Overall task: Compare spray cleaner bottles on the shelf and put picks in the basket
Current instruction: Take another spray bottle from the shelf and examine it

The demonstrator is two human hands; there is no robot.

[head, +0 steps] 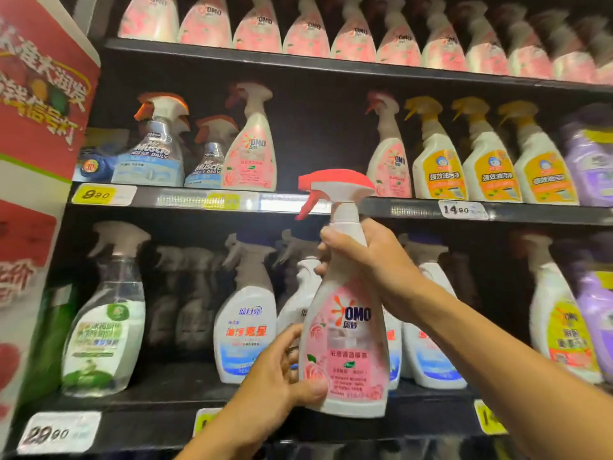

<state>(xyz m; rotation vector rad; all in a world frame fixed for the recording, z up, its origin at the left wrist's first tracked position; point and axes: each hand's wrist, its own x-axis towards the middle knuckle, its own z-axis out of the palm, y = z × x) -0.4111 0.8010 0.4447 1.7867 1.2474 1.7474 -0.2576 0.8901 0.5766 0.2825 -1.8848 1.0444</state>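
Observation:
I hold a pink OMO spray bottle (345,340) with a red trigger upright in front of the shelves, its rose label facing me. My right hand (368,257) grips its white neck just under the trigger head. My left hand (282,370) clasps the lower left side of the bottle, thumb on the label near the base. More pink OMO bottles (252,154) stand on the middle shelf, with a gap beside them, and a row of them fills the top shelf (351,38). No basket is in view.
Mr Muscle sprays (152,151) stand at middle left, yellow-label sprays (441,164) at middle right. The lower shelf holds a green-label bottle (102,327), a blue-label bottle (245,330) and purple bottles (593,313). A red promo board (36,104) juts out at left. Price tags line the shelf edges.

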